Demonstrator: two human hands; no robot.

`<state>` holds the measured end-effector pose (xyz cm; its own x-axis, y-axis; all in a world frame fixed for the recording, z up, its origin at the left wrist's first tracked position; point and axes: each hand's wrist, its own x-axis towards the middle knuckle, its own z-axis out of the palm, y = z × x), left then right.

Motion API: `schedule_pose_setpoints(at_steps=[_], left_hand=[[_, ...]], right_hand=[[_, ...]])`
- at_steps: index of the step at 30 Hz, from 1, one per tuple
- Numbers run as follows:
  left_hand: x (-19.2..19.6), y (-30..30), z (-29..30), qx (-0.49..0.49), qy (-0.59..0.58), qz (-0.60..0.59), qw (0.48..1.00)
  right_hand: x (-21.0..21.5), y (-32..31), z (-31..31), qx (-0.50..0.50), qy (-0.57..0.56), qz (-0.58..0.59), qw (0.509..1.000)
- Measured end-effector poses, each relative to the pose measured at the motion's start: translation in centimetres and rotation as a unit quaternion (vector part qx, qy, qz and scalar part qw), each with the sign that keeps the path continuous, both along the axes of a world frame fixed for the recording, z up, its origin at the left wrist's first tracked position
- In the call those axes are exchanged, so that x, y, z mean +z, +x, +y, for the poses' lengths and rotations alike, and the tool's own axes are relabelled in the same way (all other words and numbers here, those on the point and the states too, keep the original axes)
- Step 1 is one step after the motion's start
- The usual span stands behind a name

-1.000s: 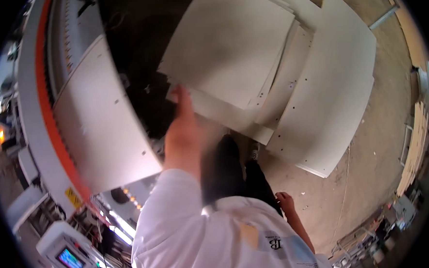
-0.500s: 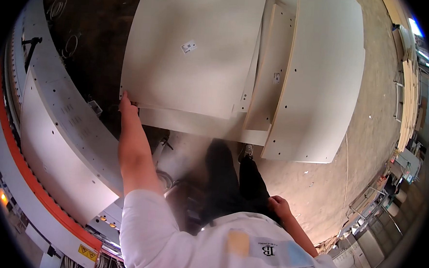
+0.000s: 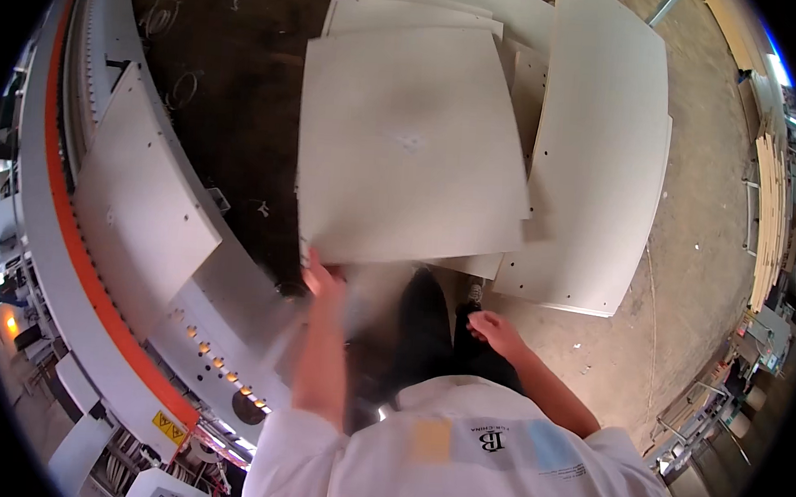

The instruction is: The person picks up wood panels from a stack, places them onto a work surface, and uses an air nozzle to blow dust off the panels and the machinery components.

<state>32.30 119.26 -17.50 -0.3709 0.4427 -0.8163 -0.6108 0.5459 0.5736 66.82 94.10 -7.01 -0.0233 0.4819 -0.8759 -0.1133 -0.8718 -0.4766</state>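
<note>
My left hand (image 3: 323, 279) grips the near left corner of a white rectangular panel (image 3: 406, 96), with the fingers partly hidden at its edge. A small blurred label lies on the panel's face. This panel sits askew over more white panels (image 3: 410, 11), whose edges show beyond its far side. Close to my right thigh, my right hand (image 3: 493, 330) hangs with its fingers curled and nothing visible in them. Beyond that hand, a longer white panel (image 3: 591, 169) with dark drilled holes lies at the right side of the stack.
On the left runs a long grey machine with an orange strip (image 3: 99, 278); a drilled white panel (image 3: 144, 199) rests on it. Loose cable loops (image 3: 182, 90) lie on the dark floor. Stacked boards (image 3: 767, 223) stand far right. My shoe (image 3: 475, 293) is near the stack.
The top panel has slid right and toward me in my left hand, turning slightly and exposing panels behind it. My right hand has moved forward and left. The view has shifted.
</note>
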Motion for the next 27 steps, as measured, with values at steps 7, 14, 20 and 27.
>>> schedule_pose_setpoints(at_steps=[7,14,20,27], left_hand=[[16.0,8.9,-19.7,-0.173,-0.026,-0.391,0.904],[4.9,13.5,-14.1,-0.237,-0.026,-0.408,0.881],[0.5,19.4,-10.0,-0.152,-0.106,-0.221,0.958],[12.8,16.6,-19.7,-0.166,0.018,-0.259,0.951]], right_hand=[[5.0,-3.9,3.9,-0.221,0.006,0.190,0.957],[8.0,1.5,0.2,-0.502,0.021,-0.007,0.864],[7.1,7.6,0.2,-0.533,0.012,-0.269,0.802],[7.7,13.9,-7.1,-0.524,0.001,-0.203,0.827]])
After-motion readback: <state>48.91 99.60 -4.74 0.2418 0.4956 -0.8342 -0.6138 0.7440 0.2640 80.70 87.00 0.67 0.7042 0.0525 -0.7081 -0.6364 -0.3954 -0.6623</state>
